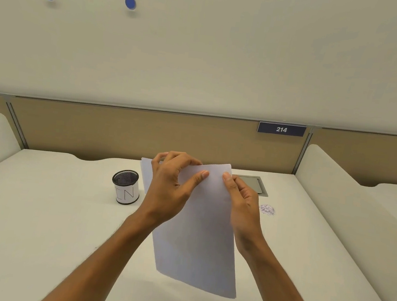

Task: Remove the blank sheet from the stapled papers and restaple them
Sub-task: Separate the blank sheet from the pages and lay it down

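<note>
Early stage: papers [199, 224] held above the surface, frame centre. My left hand [173, 184] and right hand [241, 202] both pinch the top edge. Staple not visible; separating and restapling remain, I judge.

Office carrel: white desk [37, 206] with tan partition [132, 133], number plate 214 [281, 129], mesh pen cup [125, 186], desk power hatch [254, 184].

The papers [199, 224] hide any staple; their upper left corner sits behind the left hand [171, 186]. The right hand's [243, 205] fingers are behind the sheets. The scribbled patch [267, 209] on the counter [37, 206] is too small to read.
</note>
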The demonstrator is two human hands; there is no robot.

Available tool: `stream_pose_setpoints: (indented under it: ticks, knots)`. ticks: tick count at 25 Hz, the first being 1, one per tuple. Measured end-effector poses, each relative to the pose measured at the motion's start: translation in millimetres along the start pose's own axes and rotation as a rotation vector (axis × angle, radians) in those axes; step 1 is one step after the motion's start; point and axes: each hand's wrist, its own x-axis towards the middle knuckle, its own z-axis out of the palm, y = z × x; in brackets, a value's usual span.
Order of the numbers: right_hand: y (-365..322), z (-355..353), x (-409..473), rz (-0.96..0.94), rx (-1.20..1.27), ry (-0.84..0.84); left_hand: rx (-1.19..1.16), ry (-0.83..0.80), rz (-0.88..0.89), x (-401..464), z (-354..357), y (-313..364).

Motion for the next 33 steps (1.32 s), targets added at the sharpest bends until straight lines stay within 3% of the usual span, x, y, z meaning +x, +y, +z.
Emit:
stream_pose_setpoints:
  ticks: [4, 15, 19, 25, 27, 30, 33]
  knots:
    - [2, -7, -1, -0.037, -0.025, -0.061, -0.002, -0.019, -0.053, 0, 0, -8]
    - [33, -22, -6, -0.078, -0.375, -0.155, -0.013, 0.013, -0.199, 2, -4, -30]
    - [47, -24, -9, -0.259, -0.565, -0.035, 0.164, 0.204, -0.153, -15, 4, -38]
    - [69, -12, -12, -0.633, -0.907, 0.027, -0.088, 0.033, -0.485, -63, 40, -19]
    - [73, -7, -15, -0.593, -0.854, 0.027, -0.148, 0.056, -0.506, -67, 44, -19]
    - [67, -8, -13, -0.371, -0.548, 0.053, -0.045, 0.109, -0.492, -66, 38, -29]
    - [61, -13, -6, -0.137, -0.271, 0.096, -0.034, 0.117, -0.720, -69, 24, -65]
